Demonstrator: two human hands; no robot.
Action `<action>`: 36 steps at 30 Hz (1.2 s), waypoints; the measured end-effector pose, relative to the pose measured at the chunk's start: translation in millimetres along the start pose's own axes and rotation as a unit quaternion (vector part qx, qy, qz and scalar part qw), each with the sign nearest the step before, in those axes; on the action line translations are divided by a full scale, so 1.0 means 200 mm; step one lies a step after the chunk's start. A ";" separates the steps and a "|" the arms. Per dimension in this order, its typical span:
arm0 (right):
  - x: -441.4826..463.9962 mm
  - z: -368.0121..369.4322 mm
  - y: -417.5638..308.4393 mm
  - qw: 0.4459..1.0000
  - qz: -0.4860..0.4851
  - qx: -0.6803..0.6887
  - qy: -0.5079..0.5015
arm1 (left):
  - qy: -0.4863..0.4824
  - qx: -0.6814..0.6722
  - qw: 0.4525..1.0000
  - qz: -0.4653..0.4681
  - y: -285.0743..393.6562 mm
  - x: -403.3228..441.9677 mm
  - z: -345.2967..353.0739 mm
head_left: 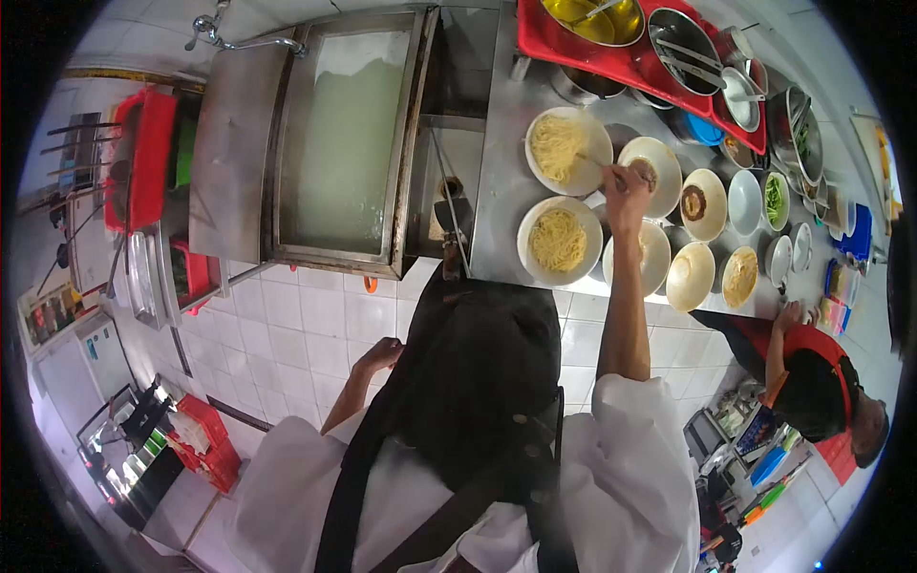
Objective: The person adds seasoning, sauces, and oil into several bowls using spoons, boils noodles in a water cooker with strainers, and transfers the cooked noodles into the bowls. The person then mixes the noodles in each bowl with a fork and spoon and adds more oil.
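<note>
My right hand [628,191] is closed over the row of bowls, gripping a thin utensil [594,160] that points left toward a white bowl of noodles [559,149]. Its exact kind is too small to make out. Just behind the hand is another white bowl [661,158] with something brownish in it, partly covered by the fingers. A second noodle bowl [558,241] sits nearer my body, and a bowl [650,263] beside it is partly hidden under my forearm. My left hand [380,355] hangs by the black apron [478,368], fingers loosely extended, with nothing visible in it.
A vat of cloudy water [346,143] stands left, below a tap [244,40]. More bowls, one with brown paste [703,204] and one with chopped greens [776,201], line the counter. A red tray [611,53] carries metal pots behind. At right, a co-worker [812,382] stands beside the counter.
</note>
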State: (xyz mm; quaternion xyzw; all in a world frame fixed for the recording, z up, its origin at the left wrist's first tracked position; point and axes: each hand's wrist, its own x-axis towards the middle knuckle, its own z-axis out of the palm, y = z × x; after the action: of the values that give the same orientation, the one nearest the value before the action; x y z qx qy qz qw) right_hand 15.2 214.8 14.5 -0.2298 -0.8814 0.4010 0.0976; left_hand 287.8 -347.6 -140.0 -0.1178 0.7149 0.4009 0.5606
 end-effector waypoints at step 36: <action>-0.35 -0.51 -0.56 0.948 -0.122 -0.254 0.146 | 0.112 -0.179 0.841 0.498 2.69 0.05 0.15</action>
State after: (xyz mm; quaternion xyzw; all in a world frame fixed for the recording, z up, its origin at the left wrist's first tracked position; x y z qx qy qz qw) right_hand 77.4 184.4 167.1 -0.1941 -0.9513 0.1113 0.2119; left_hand -27.5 26.6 87.1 0.1116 0.6508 0.7315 0.1702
